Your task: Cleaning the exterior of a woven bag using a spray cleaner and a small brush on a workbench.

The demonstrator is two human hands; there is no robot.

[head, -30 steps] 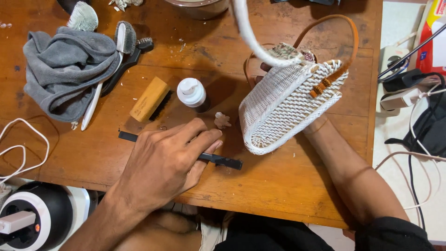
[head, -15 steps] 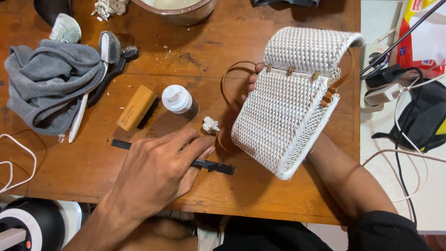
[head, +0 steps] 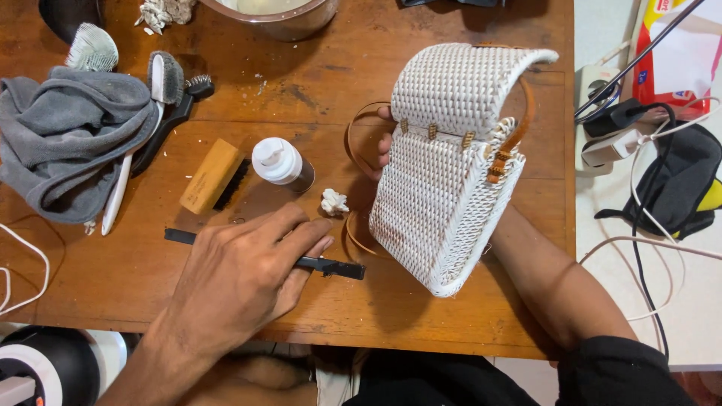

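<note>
One package (head: 681, 56) is seen at the upper right corner, beyond the edge of the wooden table (head: 316, 90), on the pale floor. It is a flat pack, mostly white, with a red band along its top and left side and a patch of yellow at the upper corner. It is partly crossed by a dark cable (head: 639, 56). Printing is carried on it. No signs or screens are seen.
</note>
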